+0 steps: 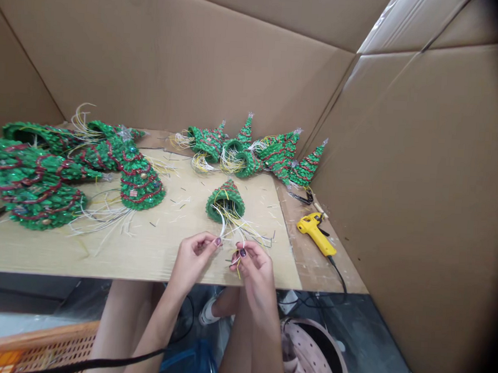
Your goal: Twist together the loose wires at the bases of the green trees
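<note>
On our pale wooden board, a green tinsel cone tree stands just beyond our hands, its pale wires trailing down between them, pinched in the fingertips of our left hand and right hand.

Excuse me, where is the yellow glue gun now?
In the head view, the yellow glue gun lies on brown cardboard right of the pale board, below the black snips.

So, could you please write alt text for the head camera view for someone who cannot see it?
The person's left hand and right hand work at pale strands trailing from a small green sequined Christmas tree on a pale board. More trees lie behind and to the left, and a yellow glue gun sits at right, inside cardboard walls.
</note>
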Demonstrator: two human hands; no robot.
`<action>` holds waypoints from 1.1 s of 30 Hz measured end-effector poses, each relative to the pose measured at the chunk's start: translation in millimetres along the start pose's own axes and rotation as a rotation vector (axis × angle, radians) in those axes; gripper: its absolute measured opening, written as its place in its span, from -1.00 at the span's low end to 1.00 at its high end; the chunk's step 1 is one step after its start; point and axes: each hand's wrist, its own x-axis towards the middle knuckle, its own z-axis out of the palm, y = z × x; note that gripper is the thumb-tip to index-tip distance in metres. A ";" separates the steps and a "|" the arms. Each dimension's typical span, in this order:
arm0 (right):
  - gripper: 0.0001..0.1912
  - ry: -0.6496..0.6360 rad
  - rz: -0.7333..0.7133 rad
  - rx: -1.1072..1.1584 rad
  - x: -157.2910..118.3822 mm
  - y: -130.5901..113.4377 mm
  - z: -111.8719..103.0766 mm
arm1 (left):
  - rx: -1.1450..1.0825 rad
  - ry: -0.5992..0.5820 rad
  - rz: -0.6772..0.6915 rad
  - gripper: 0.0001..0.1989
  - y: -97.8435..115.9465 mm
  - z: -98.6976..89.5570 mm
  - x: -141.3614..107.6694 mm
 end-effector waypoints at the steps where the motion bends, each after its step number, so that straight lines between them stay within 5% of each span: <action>1: -0.71 -0.018 0.010 0.010 -0.5 -1.2 -0.4 | -0.002 -0.001 -0.001 -0.75 -0.2 0.0 0.0; 8: -0.73 -0.058 0.033 0.019 -4.6 -3.8 0.0 | -0.011 -0.004 0.002 -0.77 -1.0 -0.2 -0.1; 33: -0.70 0.103 -0.066 0.048 16.3 11.3 20.0 | 0.023 -0.055 0.006 -0.75 1.3 -1.6 -0.8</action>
